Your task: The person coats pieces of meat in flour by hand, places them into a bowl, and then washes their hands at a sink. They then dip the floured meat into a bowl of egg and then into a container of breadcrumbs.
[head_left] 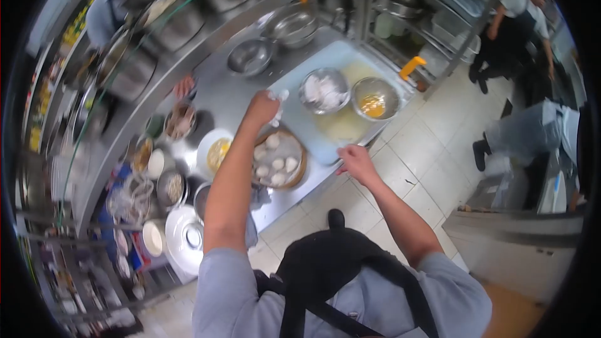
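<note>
My left hand (263, 110) is closed around white pieces (280, 105) that look like eggshell. Just below it stands a round basket (303, 172) with several whole eggs (275, 161). My right hand (357, 164) hangs by the front edge of a pale blue tray (291, 84), fingers bent and apart, with nothing visible in them. On the tray sit a metal bowl (307, 105) of white shell-like pieces and another metal bowl (391, 95) holding yellow yolks (374, 105). To the left of the basket, a white bowl (205, 144) holds a yellowish mix, partly hidden by my left forearm.
Metal bowls (249, 57) stand behind the tray. Several containers, including a white plate (178, 238), crowd the counter's left side. A steel shelf with pots (125, 75) arches overhead. A person (113, 12) is across the counter; another person (516, 31) is at the far right.
</note>
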The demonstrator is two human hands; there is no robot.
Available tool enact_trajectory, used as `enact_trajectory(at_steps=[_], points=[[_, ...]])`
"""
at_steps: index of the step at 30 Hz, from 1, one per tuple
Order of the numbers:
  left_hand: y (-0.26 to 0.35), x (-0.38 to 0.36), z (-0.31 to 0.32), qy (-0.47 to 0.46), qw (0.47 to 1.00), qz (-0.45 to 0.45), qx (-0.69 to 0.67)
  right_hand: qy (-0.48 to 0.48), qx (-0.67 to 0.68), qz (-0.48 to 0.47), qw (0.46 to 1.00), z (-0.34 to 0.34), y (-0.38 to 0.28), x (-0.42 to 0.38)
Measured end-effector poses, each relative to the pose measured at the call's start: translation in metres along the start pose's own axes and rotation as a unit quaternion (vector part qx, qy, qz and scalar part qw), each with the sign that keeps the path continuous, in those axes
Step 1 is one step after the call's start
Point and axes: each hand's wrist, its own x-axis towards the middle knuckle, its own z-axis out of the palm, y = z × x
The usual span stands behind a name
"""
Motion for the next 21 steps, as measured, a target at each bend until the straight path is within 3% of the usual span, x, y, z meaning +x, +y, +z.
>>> enact_trajectory(at_steps=[1, 3, 5, 8, 11, 13, 14, 17, 19, 21], points=[[0.001, -0.029, -0.017, 0.008, 1.0, -0.022, -0.003, -0.059, -0.059, 0.014, 0.996, 0.025, -0.005, 0.0], [0.026, -0.099, -0.064, 0.011, 0.986, -0.062, -0.151, -0.143, -0.126, 0.025, 0.981, 0.053, -0.002, -0.001], [0.061, -0.178, -0.102, 0.054, 0.982, -0.105, -0.15, -0.103, -0.121, 0.01, 0.987, 0.081, 0.004, 0.009], [0.002, -0.292, -0.112, 0.042, 0.968, -0.127, -0.21, -0.124, -0.131, 0.028, 0.983, 0.101, -0.009, 0.015], [-0.025, -0.401, -0.112, 0.098, 0.97, -0.14, -0.172, -0.119, -0.209, -0.032, 0.97, 0.095, 0.012, 0.051], [-0.043, -0.469, -0.112, 0.072, 0.955, -0.213, -0.193, -0.109, -0.252, -0.06, 0.96, 0.092, 0.0, 0.056], [-0.052, -0.499, -0.111, 0.056, 0.945, -0.247, -0.205, -0.111, -0.276, -0.073, 0.952, 0.093, -0.018, 0.051], [-0.076, -0.578, -0.107, 0.107, 0.936, -0.236, -0.237, -0.12, -0.362, -0.125, 0.916, 0.079, -0.056, 0.058], [-0.087, -0.62, -0.113, 0.151, 0.857, -0.353, -0.345, -0.153, -0.372, -0.07, 0.913, 0.115, -0.116, 0.025], [-0.115, -0.661, -0.106, 0.18, 0.867, -0.355, -0.3, -0.176, -0.394, -0.069, 0.899, 0.148, -0.147, 0.02]])
